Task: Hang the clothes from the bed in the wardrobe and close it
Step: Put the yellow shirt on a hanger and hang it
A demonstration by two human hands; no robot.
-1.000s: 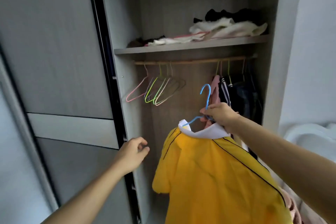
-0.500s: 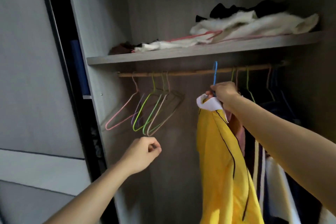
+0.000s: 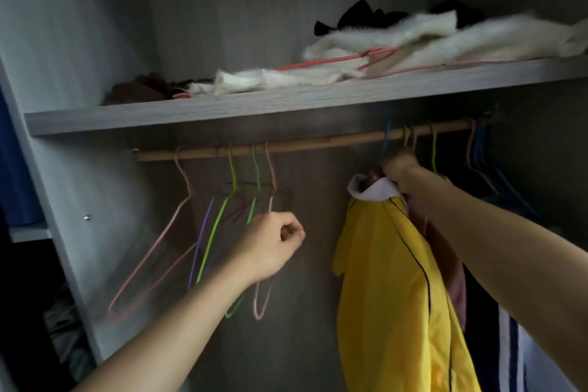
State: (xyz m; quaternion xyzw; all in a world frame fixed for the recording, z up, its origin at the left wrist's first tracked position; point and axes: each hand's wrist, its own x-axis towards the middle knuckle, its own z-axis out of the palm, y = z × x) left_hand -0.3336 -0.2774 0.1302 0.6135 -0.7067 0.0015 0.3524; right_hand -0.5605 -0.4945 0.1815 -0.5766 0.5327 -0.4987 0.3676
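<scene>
A yellow shirt [image 3: 391, 289] with a white collar and thin black piping hangs from a blue hanger [image 3: 386, 140] whose hook sits over the wooden rail [image 3: 318, 144] of the open wardrobe. My right hand [image 3: 399, 167] grips the hanger's neck just above the collar, right under the rail. My left hand [image 3: 270, 245] hovers lower and to the left as a loose fist holding nothing, in front of several empty hangers [image 3: 219, 232] in pink, green and purple.
Dark and striped clothes [image 3: 509, 312] hang tightly to the right of the yellow shirt. The shelf [image 3: 222, 105] above the rail carries crumpled white and dark fabric plus pink hangers. The wardrobe's side panel [image 3: 70, 169] stands at the left.
My right hand raised the yellow shirt from waist height up to the rail, and the blue hook now sits over it. I have moved closer in; my left hand rose and stayed fisted.
</scene>
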